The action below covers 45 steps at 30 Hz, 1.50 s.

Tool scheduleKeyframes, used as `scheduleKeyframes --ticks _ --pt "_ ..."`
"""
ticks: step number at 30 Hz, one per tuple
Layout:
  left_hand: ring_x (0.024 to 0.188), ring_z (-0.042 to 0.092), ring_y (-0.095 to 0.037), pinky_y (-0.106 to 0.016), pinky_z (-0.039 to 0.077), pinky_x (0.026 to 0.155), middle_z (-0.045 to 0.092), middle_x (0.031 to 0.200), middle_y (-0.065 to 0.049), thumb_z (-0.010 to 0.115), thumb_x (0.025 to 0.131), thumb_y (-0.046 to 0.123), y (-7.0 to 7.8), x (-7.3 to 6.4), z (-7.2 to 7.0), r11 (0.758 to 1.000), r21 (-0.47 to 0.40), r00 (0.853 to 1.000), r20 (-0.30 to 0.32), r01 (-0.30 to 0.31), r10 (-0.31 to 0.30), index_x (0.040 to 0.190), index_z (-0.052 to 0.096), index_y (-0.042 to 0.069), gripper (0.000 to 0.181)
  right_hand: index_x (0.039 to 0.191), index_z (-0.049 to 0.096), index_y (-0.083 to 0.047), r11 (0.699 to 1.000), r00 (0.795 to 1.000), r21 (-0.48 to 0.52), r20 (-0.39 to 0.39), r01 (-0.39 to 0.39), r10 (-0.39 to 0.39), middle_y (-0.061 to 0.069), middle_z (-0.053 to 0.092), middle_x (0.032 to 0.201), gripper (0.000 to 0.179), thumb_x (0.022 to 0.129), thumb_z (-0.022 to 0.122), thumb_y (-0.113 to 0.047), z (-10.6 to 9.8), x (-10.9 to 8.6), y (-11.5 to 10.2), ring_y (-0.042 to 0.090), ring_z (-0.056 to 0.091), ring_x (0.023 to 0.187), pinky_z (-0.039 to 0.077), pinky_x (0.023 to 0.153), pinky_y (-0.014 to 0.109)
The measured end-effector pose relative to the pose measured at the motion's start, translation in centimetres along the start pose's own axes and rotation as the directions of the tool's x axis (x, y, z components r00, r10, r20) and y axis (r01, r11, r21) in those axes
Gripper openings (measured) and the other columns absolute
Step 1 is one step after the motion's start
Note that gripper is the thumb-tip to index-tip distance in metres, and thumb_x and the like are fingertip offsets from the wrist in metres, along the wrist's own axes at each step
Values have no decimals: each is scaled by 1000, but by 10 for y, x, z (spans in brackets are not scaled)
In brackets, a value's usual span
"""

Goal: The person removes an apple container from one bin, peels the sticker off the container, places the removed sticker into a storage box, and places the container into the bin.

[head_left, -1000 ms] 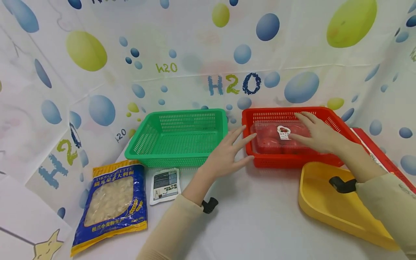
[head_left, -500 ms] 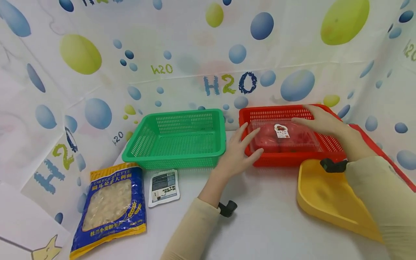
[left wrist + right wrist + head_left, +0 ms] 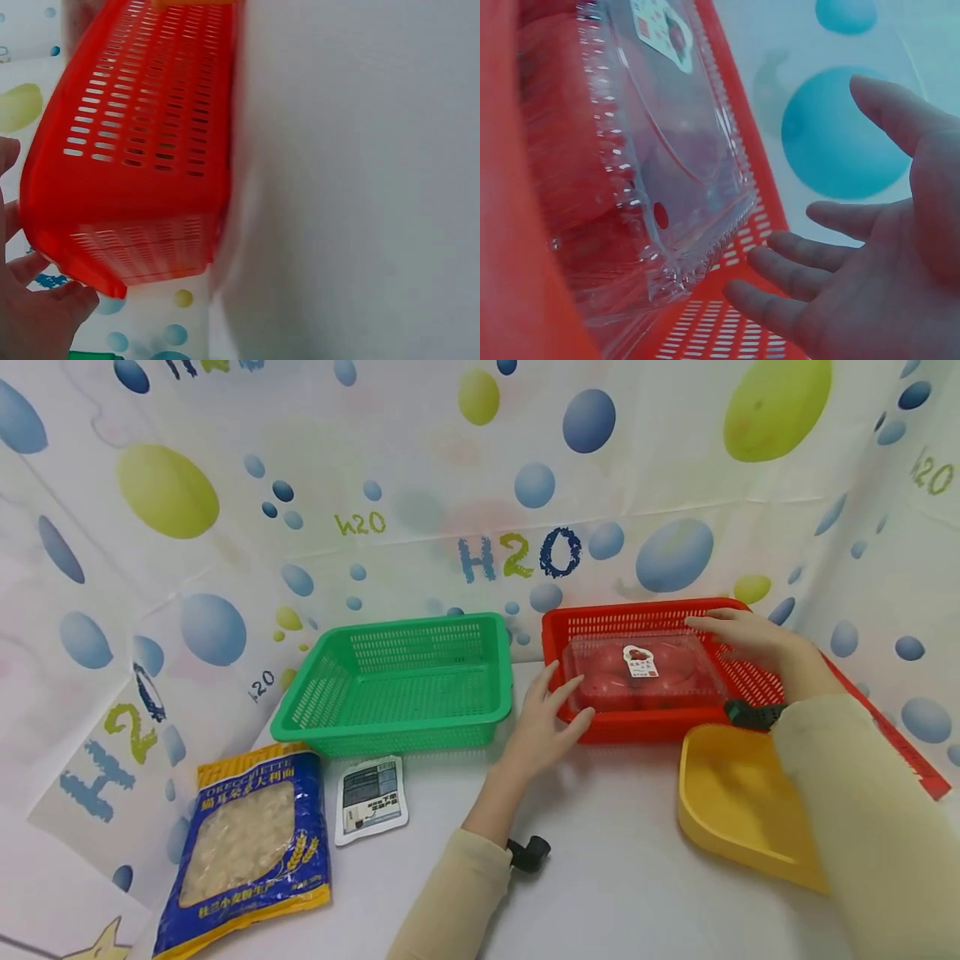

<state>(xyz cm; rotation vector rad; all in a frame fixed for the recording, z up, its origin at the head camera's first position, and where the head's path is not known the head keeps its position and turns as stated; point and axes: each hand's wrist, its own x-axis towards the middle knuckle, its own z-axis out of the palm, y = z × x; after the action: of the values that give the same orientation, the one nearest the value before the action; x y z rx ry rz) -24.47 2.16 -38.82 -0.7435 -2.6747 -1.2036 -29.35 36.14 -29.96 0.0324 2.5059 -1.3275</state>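
A clear plastic clamshell box (image 3: 678, 677) of round red fruit, with a white label on its lid, lies in the red basket (image 3: 637, 728). My left hand (image 3: 538, 727) is at the basket's left end, fingers spread, fingertips overlapping the rim in the head view. In the left wrist view those fingers (image 3: 75, 300) are right at the rim's corner. Over the basket's right part, my right hand (image 3: 757, 639) reaches in beside the box's right end. The right wrist view shows its fingers (image 3: 799, 281) extended and apart from the clear box, holding nothing.
Left of the red basket stands a green basket (image 3: 390, 741). In front of it lie a blue-and-yellow orecchiette bag (image 3: 247, 835) and a small white packet (image 3: 372, 802). A yellow tray (image 3: 723, 827) sits under my right forearm. A red strip (image 3: 911, 756) lies at far right.
My right hand has moved from above the box to beyond its right end. My left hand has moved right, up to the red basket's left rim. The head view has shifted slightly.
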Motion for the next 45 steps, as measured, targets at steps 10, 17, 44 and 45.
scheduleKeyframes --ticks 10,17,44,45 --pt "147 26 -20 -41 54 93 29 161 0 65 95 46 -12 -2 5 1000 -18 999 -44 3 -4 147 55 17 60 161 -3 -3 976 995 196 59 -90 79 29 9 162 102 98 52 -62 -5 10 20 52 13 145 31 113 60" --pt "147 28 -22 -40 55 91 32 161 1 69 93 48 -12 -3 4 999 -51 999 -40 9 -11 148 54 17 65 161 -7 -5 952 994 291 76 -95 76 28 8 163 105 96 54 -62 -6 16 30 50 15 146 30 114 58" --pt "147 29 -20 -37 55 90 35 160 7 72 90 49 -16 -2 6 989 -147 997 -75 20 -31 144 60 20 63 156 16 -13 897 958 349 184 -271 218 7 46 136 84 97 64 -49 8 34 36 28 47 121 51 100 43" --pt "147 29 -20 -37 56 90 35 160 7 72 90 50 -16 -2 6 989 -144 997 -77 18 -29 144 60 20 63 152 22 -16 882 956 377 190 -282 225 4 50 130 77 97 65 -48 7 34 35 27 48 119 50 100 42"
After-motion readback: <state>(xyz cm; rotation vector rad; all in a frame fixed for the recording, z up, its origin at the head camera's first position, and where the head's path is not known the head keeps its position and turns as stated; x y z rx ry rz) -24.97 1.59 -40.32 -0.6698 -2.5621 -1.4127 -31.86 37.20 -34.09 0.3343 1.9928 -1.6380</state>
